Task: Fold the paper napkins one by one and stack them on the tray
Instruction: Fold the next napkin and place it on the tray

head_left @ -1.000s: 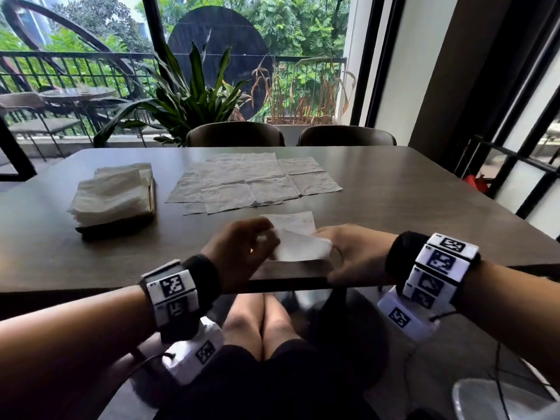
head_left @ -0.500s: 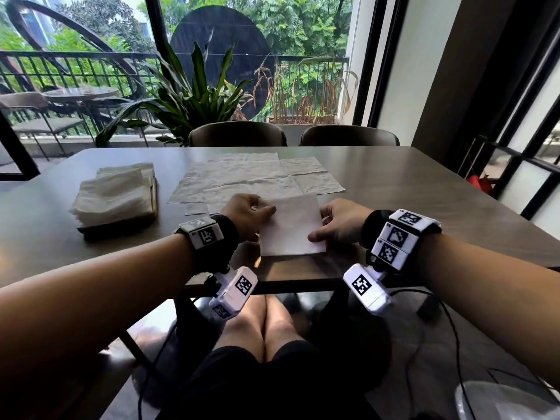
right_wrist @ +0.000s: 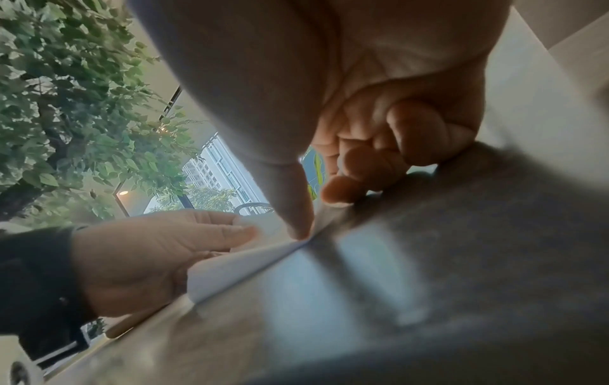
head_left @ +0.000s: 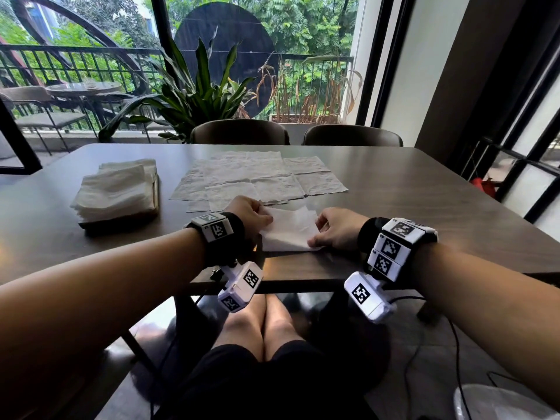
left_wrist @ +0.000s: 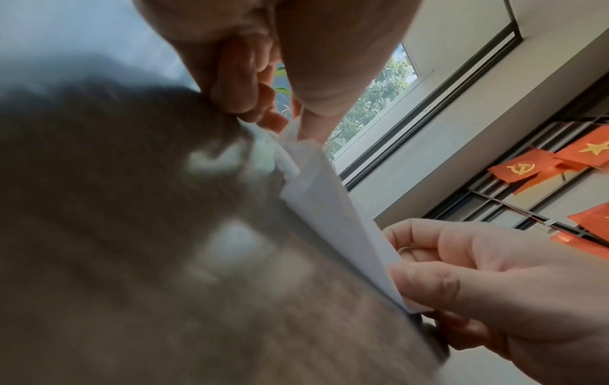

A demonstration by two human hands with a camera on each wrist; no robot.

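Observation:
A white folded napkin [head_left: 289,230] lies near the table's front edge between my hands. My left hand [head_left: 250,216] pinches its left edge, and the left wrist view shows thumb and fingers closed on the napkin [left_wrist: 316,198]. My right hand [head_left: 336,227] pinches the right edge; the right wrist view shows its thumb pressing the napkin [right_wrist: 243,263] at the corner. Several unfolded napkins [head_left: 257,180] are spread flat in the middle of the table. A stack of folded napkins [head_left: 116,189] sits on the dark tray [head_left: 121,218] at the left.
The dark wooden table [head_left: 424,213] has bare surface to the right. Two chairs [head_left: 239,133] stand at the far side, with a potted plant [head_left: 194,95] and window behind. My knees [head_left: 263,325] show under the table's front edge.
Both hands carried the napkin from the table's near edge forward and laid it down. The far right corner now stands slightly raised and offset.

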